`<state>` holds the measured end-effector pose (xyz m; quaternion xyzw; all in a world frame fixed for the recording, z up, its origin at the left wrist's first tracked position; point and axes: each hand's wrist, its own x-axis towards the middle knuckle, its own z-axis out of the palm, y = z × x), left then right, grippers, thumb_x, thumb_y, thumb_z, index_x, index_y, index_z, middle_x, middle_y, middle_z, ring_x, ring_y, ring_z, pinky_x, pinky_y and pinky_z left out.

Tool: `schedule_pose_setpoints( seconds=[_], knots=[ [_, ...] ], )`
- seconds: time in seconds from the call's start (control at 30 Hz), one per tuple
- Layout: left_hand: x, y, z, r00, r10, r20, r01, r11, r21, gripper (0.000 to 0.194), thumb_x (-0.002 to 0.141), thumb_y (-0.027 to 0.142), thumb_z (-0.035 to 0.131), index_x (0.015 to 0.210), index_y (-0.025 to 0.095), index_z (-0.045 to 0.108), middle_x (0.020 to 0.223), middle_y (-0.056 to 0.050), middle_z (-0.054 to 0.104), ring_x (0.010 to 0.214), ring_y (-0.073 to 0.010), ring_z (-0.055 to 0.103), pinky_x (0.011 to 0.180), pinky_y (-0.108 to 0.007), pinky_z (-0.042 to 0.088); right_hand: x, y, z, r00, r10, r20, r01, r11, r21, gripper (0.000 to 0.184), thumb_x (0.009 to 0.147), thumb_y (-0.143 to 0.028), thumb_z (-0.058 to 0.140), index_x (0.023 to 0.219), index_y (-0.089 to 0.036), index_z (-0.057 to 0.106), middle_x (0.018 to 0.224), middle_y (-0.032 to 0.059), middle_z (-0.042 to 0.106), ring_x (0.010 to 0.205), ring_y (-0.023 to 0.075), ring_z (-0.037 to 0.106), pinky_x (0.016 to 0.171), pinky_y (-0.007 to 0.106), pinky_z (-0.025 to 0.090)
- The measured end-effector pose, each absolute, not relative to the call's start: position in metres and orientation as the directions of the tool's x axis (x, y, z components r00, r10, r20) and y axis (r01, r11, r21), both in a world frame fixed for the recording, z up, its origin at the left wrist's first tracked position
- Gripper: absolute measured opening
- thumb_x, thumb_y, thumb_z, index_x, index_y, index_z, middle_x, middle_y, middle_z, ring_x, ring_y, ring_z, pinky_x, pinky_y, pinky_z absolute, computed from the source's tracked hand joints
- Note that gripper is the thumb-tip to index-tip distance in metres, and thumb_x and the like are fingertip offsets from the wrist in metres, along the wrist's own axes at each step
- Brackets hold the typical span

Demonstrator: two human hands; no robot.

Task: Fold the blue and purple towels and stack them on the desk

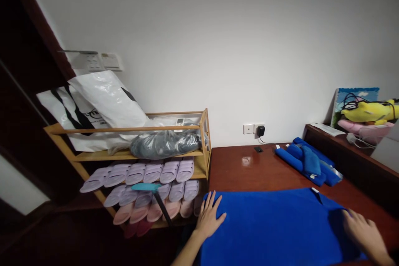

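Note:
A blue towel (pixel 274 224) lies spread on the reddish-brown desk, mostly smooth, with a small label (pixel 315 191) at its far edge. My left hand (pixel 209 218) rests on the towel's left edge, palm down and fingers spread. Over the towel's right side is my right hand (pixel 363 230), slightly blurred, with its fingers stretched out and a dark shadow under it. I cannot tell whether its fingertips touch the cloth. The towel's near edge runs out of view.
Several rolled blue towels (pixel 307 162) lie at the desk's (pixel 237 170) back right. Left stands a wooden rack (pixel 204 141) with several slippers (pixel 152 172) and white bags (pixel 106 95). A blue-headed broom-like tool (pixel 146 187) leans before it. A yellow plush toy (pixel 368 111) sits on the right ledge.

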<state>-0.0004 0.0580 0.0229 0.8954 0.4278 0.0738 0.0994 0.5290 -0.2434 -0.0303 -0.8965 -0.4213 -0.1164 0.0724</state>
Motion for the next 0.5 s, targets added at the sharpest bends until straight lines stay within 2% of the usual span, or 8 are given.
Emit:
schedule_pose_setpoints(
  seconds=[0.03,0.1,0.2,0.33,0.5],
  knots=[
    [-0.001,0.061,0.022,0.634,0.771,0.054,0.740,-0.626,0.248,0.065,0.086,0.049,0.049,0.144,0.028,0.030,0.156,-0.005,0.011,0.142,-0.0262,0.009,0.111,-0.049,0.020,0.516,-0.228,-0.032,0.581,0.779,0.236,0.805,-0.593,-0.028,0.059,0.078,-0.045,0.026,0.116,-0.016,0.062,0.128,0.0194,0.055,0.116,0.0352,0.051,0.095,0.053,0.036],
    [-0.002,0.065,0.020,0.646,0.759,0.076,0.722,-0.640,0.262,0.061,0.087,0.047,0.047,0.144,0.028,0.031,0.156,-0.004,0.012,0.142,-0.0249,0.009,0.111,-0.045,0.024,0.489,-0.195,-0.034,0.532,0.834,0.149,0.847,-0.522,-0.102,0.063,0.083,-0.053,0.023,0.131,-0.023,0.049,0.139,0.0105,0.048,0.125,0.0289,0.045,0.098,0.049,0.037],
    [-0.003,0.071,0.017,0.647,0.754,0.113,0.708,-0.649,0.280,0.053,0.093,0.044,0.037,0.143,0.029,0.031,0.156,-0.001,0.014,0.142,-0.0214,0.011,0.111,-0.041,0.024,0.463,-0.156,-0.035,0.595,0.802,0.056,0.796,-0.578,-0.180,0.067,0.083,-0.063,0.020,0.138,-0.031,0.038,0.147,0.0051,0.038,0.134,0.0263,0.033,0.101,0.054,0.031],
    [-0.005,0.079,0.013,0.619,0.779,0.103,0.734,-0.620,0.276,0.050,0.096,0.044,0.031,0.144,0.032,0.029,0.155,0.000,0.016,0.142,-0.0218,0.011,0.113,-0.045,0.019,0.474,-0.132,-0.029,0.642,0.766,0.005,0.756,-0.633,-0.166,0.067,0.082,-0.062,0.016,0.136,-0.030,0.040,0.148,0.0053,0.036,0.136,0.0245,0.030,0.103,0.055,0.028],
    [-0.013,0.091,0.014,0.604,0.794,0.063,0.753,-0.595,0.281,0.052,0.094,0.043,0.037,0.145,0.036,0.025,0.155,0.003,0.013,0.142,-0.0254,0.009,0.112,-0.050,0.019,0.511,-0.146,-0.032,0.727,0.686,0.038,0.686,-0.722,-0.089,0.072,0.082,-0.058,0.011,0.133,-0.020,0.045,0.142,0.0137,0.042,0.131,0.0322,0.035,0.098,0.063,0.028]
  ],
)
